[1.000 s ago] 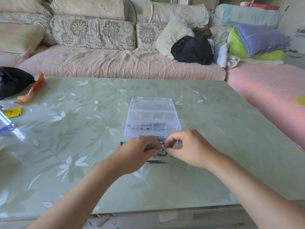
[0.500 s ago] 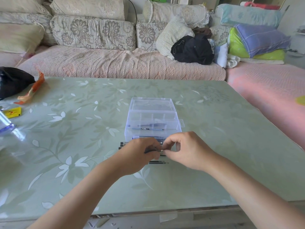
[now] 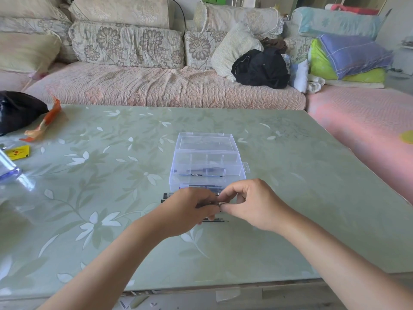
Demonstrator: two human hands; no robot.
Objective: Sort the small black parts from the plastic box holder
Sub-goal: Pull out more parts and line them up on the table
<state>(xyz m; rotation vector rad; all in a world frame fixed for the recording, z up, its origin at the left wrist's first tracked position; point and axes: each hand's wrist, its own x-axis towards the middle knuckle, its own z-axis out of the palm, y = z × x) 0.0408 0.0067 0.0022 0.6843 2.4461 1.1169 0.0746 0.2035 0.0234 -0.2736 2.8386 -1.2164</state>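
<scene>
A clear plastic compartment box (image 3: 206,161) stands open on the green glass table, with thin black parts (image 3: 204,172) lying in its near compartments. Just in front of it, my left hand (image 3: 190,211) and my right hand (image 3: 250,203) meet over a row of thin black parts on the table. Both pinch one thin black part (image 3: 220,203) between their fingertips. More black parts (image 3: 215,220) show on the table below my hands, and black ends (image 3: 165,196) stick out to the left of my left hand. My hands hide the rest of the row.
A black bag (image 3: 15,109) and an orange wrapper (image 3: 45,123) lie at the table's far left, with a yellow packet (image 3: 19,151) and a clear bottle (image 3: 10,170) nearer. A sofa (image 3: 156,86) with cushions runs behind the table. The table's (image 3: 290,175) front edge is close below my forearms.
My hands have drawn slightly toward me and a little upward off the row, fingertips still together on the thin black part. The box has not moved.
</scene>
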